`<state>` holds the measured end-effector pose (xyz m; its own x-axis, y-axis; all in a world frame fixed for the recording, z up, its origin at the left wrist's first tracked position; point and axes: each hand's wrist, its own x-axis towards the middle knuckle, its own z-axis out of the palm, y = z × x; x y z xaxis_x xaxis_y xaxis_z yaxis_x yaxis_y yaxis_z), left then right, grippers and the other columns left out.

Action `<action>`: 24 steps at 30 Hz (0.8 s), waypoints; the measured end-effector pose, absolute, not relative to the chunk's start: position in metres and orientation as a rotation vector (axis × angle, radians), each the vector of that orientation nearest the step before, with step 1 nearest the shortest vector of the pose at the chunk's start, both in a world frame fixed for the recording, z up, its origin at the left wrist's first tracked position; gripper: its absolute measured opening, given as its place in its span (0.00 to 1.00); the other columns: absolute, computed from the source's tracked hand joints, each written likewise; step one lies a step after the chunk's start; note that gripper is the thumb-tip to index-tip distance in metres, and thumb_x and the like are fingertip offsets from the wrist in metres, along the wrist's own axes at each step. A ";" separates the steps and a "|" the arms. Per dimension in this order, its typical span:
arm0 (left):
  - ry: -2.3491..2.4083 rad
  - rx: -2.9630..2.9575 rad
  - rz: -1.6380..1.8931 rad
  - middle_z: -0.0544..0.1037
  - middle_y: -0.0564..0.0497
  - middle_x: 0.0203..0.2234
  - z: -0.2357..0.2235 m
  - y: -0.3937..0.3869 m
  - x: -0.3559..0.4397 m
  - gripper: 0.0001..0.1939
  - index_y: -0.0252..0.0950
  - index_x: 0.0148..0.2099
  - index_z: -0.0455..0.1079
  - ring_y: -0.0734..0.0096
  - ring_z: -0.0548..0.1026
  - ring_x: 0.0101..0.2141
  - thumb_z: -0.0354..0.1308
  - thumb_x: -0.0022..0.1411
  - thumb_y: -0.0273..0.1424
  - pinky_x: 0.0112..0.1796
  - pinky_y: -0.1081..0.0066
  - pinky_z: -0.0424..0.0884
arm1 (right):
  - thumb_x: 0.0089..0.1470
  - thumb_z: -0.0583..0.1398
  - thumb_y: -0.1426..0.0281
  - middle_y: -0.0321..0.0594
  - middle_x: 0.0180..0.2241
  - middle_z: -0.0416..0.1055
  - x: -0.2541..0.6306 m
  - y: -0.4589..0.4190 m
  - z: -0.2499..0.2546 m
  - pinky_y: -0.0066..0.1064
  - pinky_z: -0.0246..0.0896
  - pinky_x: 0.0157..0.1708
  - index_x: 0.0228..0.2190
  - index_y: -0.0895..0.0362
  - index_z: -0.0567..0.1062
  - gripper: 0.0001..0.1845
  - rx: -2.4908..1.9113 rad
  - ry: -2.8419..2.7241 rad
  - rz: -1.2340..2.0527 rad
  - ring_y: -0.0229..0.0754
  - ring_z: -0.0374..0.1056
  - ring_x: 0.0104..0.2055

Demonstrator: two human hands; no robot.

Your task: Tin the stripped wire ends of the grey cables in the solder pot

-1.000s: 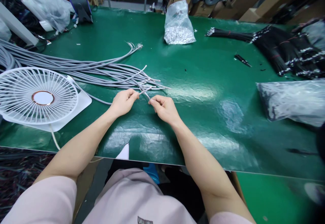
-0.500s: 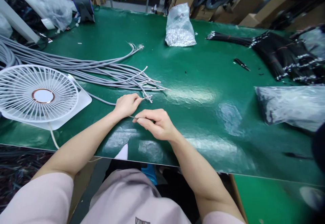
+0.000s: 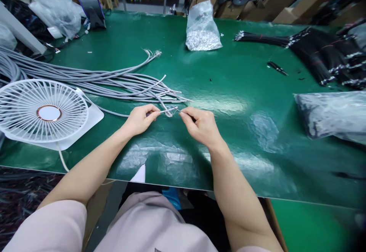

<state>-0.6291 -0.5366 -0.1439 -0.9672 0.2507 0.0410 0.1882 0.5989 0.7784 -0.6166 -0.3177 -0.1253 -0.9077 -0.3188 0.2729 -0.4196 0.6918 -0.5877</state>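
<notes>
My left hand (image 3: 142, 118) is closed on a grey cable (image 3: 114, 113), whose pale stripped end pokes out past the thumb and fingertip. Close by on the right, my right hand (image 3: 201, 124) pinches a thin strand at the tip of that end, between thumb and forefinger. The strand is too fine to tell whether it is wire or shielding. Just beyond both hands lies a bundle of grey cables (image 3: 114, 80) with stripped, frayed ends pointing right.
A white fan (image 3: 48, 113) stands on the green table (image 3: 171, 149) at left. A plastic bag of small silvery parts (image 3: 203, 27) sits at the back. On the right are black-handled snips (image 3: 277, 68), bundled black wires (image 3: 314, 52) and a plastic-wrapped pack (image 3: 331, 113).
My right hand has moved right and away from me, from beside my left wrist to the cable's tip. The pale cable end now shows between my hands.
</notes>
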 end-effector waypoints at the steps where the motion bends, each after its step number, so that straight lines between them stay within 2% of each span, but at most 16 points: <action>1: 2.780 0.392 1.298 0.78 0.52 0.27 -0.142 -0.536 -0.628 0.13 0.35 0.37 0.74 0.70 0.72 0.29 0.53 0.62 0.39 0.34 0.71 0.63 | 0.59 0.52 0.67 0.38 0.21 0.69 -0.617 -0.316 -0.125 0.29 0.50 0.28 0.27 0.56 0.75 0.14 0.584 -2.757 0.978 0.38 0.61 0.23; 6: 2.945 0.528 1.149 0.79 0.50 0.30 -0.137 -0.533 -0.626 0.11 0.36 0.36 0.74 0.67 0.73 0.33 0.53 0.63 0.35 0.40 0.67 0.62 | 0.57 0.52 0.67 0.38 0.20 0.69 -0.617 -0.312 -0.123 0.30 0.47 0.26 0.24 0.56 0.73 0.15 0.601 -2.859 0.826 0.38 0.61 0.23; 15: 3.100 0.663 0.901 0.80 0.50 0.32 -0.138 -0.529 -0.622 0.09 0.37 0.37 0.73 0.66 0.70 0.34 0.53 0.64 0.34 0.43 0.62 0.57 | 0.57 0.52 0.67 0.38 0.19 0.68 -0.614 -0.316 -0.121 0.31 0.41 0.25 0.22 0.55 0.72 0.15 0.591 -2.970 0.636 0.39 0.59 0.22; 24: 3.142 0.739 0.871 0.79 0.51 0.31 -0.140 -0.529 -0.622 0.08 0.37 0.36 0.72 0.66 0.70 0.34 0.53 0.65 0.33 0.43 0.62 0.56 | 0.57 0.52 0.68 0.37 0.18 0.67 -0.614 -0.317 -0.123 0.32 0.39 0.25 0.22 0.55 0.71 0.15 0.621 -3.008 0.654 0.38 0.57 0.21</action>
<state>-0.6217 -0.5295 -0.1404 -0.8830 0.3592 0.3020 0.4634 0.7689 0.4405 -0.6136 -0.3168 -0.1229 -0.9218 -0.3786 0.0839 -0.3792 0.8349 -0.3989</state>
